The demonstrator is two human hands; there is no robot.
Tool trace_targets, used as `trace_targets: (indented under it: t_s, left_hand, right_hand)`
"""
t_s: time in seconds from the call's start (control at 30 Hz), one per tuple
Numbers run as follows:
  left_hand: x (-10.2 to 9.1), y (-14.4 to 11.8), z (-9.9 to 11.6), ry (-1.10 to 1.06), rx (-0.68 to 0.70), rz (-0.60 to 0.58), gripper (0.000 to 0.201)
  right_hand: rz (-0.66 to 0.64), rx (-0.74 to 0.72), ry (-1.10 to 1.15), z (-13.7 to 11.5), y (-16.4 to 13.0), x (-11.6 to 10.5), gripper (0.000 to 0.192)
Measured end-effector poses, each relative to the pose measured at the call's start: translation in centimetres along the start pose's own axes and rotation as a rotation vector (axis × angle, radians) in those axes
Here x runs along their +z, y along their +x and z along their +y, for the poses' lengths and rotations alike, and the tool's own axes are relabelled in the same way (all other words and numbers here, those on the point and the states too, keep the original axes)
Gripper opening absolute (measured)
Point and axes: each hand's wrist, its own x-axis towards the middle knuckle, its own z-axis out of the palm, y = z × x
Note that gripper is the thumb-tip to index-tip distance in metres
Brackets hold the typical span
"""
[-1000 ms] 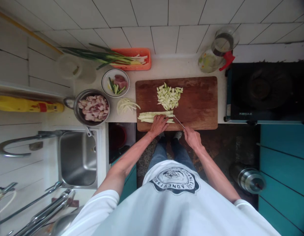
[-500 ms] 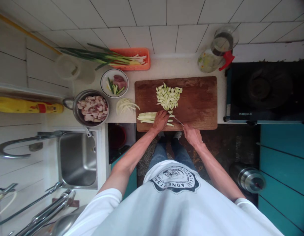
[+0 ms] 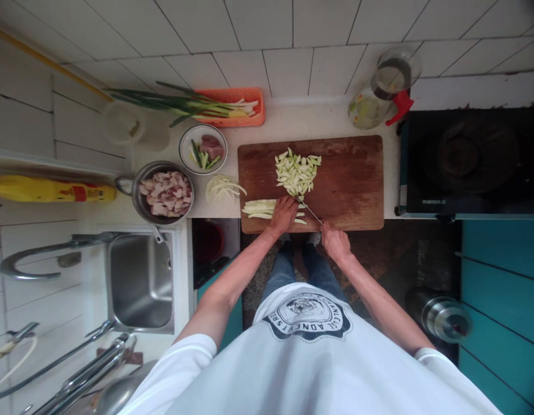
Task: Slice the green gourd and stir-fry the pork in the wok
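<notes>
On the wooden cutting board (image 3: 353, 178), my left hand (image 3: 284, 214) presses down on pale green vegetable strips (image 3: 258, 206), fingers bent and close together. My right hand (image 3: 335, 242) is closed around the handle of a knife (image 3: 310, 211), at the board's front edge. The blade slants up and left, its tip beside my left fingertips at the strips' right end. Just beyond lies a pile of small slanted pieces (image 3: 298, 172) of the same vegetable. The knife's handle is mostly hidden in my grip.
Left of the board are pale slices (image 3: 223, 189), a pot of raw meat chunks (image 3: 166, 193) and a plate (image 3: 183, 151) with meat and green pieces. An orange basket (image 3: 260, 109) holds scallions. A gas stove (image 3: 422, 196) stands right; a sink (image 3: 139, 282) is left.
The whole view has shifted slightly. The knife blade sits a little closer to my left fingertips, and both hands stay in nearly the same place on the board.
</notes>
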Motion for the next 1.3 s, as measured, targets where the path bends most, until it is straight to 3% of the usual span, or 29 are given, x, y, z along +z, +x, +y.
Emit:
trace_targets:
  t_s: [0.2, 0.53, 0.93, 1.3]
  left_hand:
    - [0.0, -1.2, -1.5, -0.037, -0.007, 0.031, 0.035]
    - [-0.3, -1.6, -1.8, 0.0, -0.014, 0.032, 0.035]
    - [-0.5, -1.9, -2.5, -0.043, -0.019, 0.064, 0.031]
    - [0.6, -2.5, -3.5, -0.04, -0.009, 0.123, 0.025]
  right_hand:
    - [0.039, -0.009, 0.111, 0.6, -0.6, 0.2, 0.04]
    - [-0.04, -0.066, 0.0, -1.3, 0.0, -3.2, 0.038]
    - [-0.036, -0.064, 0.031, -1.1, 1.4, -1.6, 0.042]
    - [-0.092, -0.129, -0.092, -2.1, 0.9, -3.9, 0.041]
